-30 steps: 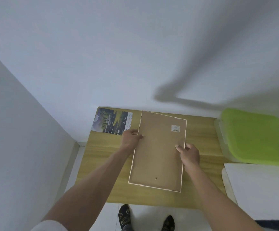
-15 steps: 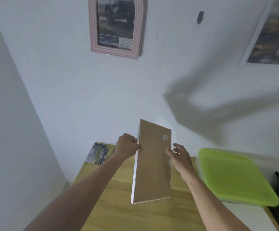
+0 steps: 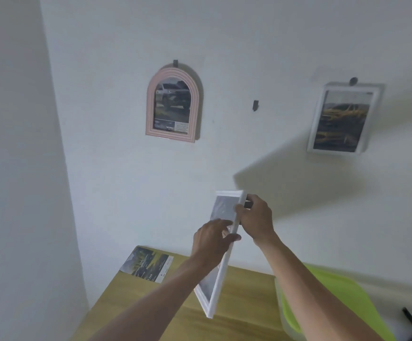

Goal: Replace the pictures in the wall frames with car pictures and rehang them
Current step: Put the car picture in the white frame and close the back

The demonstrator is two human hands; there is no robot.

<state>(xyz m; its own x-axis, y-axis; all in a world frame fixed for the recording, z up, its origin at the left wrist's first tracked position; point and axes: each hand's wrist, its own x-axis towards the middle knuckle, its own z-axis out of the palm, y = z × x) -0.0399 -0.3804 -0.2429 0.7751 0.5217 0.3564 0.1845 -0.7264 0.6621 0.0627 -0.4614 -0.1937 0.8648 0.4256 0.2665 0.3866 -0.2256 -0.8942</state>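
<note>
Two hands, left hand (image 3: 213, 238), right hand (image 3: 256, 219), grip white frame (image 3: 214, 291) | wooden table (image 3: 131, 296) | picture seemingly blurred

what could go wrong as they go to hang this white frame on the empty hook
The white frame is held mid-air, tilted, only by its right edge, left hand and right hand close together, so it could twist or slip onto the wooden table. The empty wall hook is small, so the hanger may miss it.

I see both hands holding a white frame (image 3: 224, 242) up over the wooden table (image 3: 131, 299), the left hand (image 3: 212, 239) at its front, the right hand (image 3: 256, 220) gripping its edge. On the wall hang a pink arched frame (image 3: 174, 104) and a white frame with a yellow car (image 3: 340, 119), an empty hook (image 3: 255, 105) between them.
</note>
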